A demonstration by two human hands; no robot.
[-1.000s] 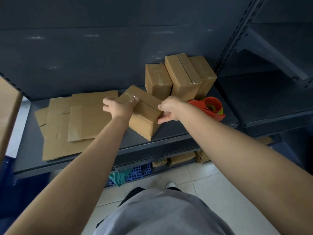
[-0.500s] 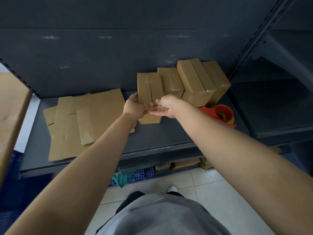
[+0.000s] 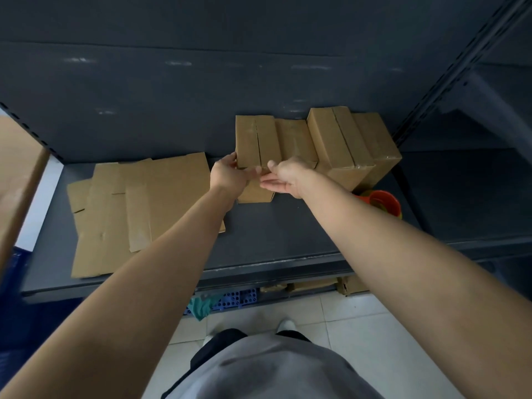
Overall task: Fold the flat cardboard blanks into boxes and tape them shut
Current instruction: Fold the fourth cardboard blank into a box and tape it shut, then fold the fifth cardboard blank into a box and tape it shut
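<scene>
A folded, taped cardboard box (image 3: 254, 142) stands on end at the back of the grey shelf (image 3: 288, 240), touching the left side of a row of three finished boxes (image 3: 336, 148). My left hand (image 3: 227, 175) grips its lower left corner, fingers on the side and thumb on the front. My right hand (image 3: 285, 177) lies flat and open against the lower front of the box, with the thumb touching it. A pile of flat cardboard blanks (image 3: 138, 208) covers the left of the shelf.
A red tape dispenser (image 3: 383, 203) sits on the shelf at the right, partly behind my right forearm. A slotted upright post (image 3: 449, 73) bounds the shelf on the right. Below the shelf are a blue crate (image 3: 233, 298) and more cardboard. A wooden board (image 3: 17, 174) leans at far left.
The box went from lying tilted at mid-shelf to standing on end, then back against the row of finished boxes. My right hand has opened off it.
</scene>
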